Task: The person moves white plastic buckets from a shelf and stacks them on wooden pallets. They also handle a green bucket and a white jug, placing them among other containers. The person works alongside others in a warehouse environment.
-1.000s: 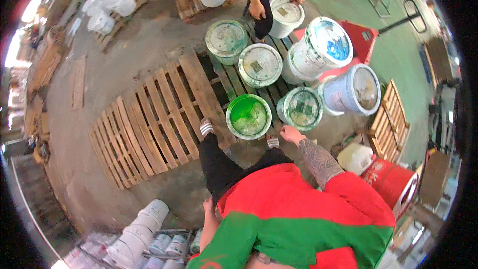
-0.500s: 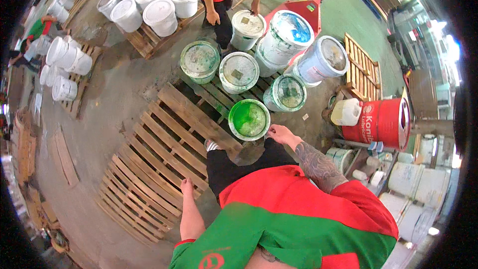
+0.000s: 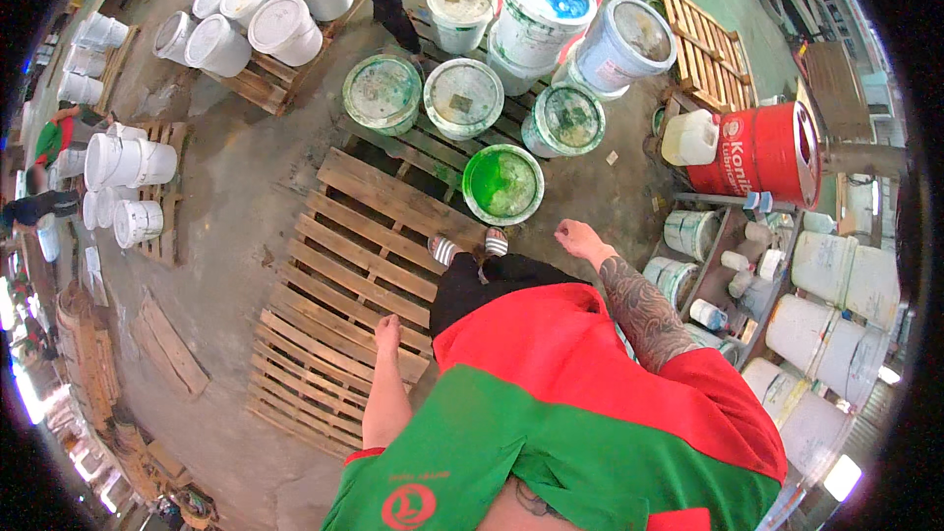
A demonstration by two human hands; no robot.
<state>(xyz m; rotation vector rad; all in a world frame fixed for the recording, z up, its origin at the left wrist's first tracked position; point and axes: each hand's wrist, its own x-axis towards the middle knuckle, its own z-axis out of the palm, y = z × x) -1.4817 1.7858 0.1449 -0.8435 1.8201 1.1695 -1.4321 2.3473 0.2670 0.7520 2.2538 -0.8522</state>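
In front of my feet, on the dark pallet [image 3: 433, 152], stands the green-lidded bucket [image 3: 502, 184]. My right hand [image 3: 578, 237] hangs loose and empty just right of it; my left hand [image 3: 387, 332] hangs empty over the bare pallet [image 3: 344, 285], well apart. I could trip on the slats. Half a second ago my right hand touched the lid.

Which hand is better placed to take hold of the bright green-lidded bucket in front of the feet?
Right, probably. The right hand hangs empty just beside the green-lidded bucket, a little nearer the person. The left hand hangs lower over the wooden pallet, farther from the bucket.
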